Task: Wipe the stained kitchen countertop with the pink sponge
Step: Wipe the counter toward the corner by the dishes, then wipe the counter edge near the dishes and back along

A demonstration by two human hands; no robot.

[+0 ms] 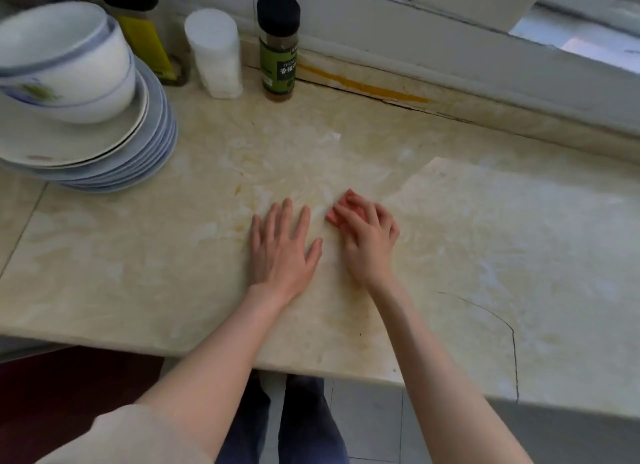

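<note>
The beige marble countertop [138, 263] carries whitish smears and yellowish stains around its middle. A small pink sponge [341, 208] lies on it near the centre. My right hand [369, 242] covers most of the sponge, its fingers curled over the top and pressing it onto the stone. Just to the left, my left hand [282, 252] rests flat on the counter with fingers spread, holding nothing. A small orange-brown spot [238, 189] sits left of the hands.
At the back left, a stack of plates [114, 152] has two white bowls [65, 62] on top. Along the back wall stand a yellow-labelled bottle [149, 44], a white container [216, 55] and a spice jar [278, 48]. A crack [512, 346] runs through the counter's right front.
</note>
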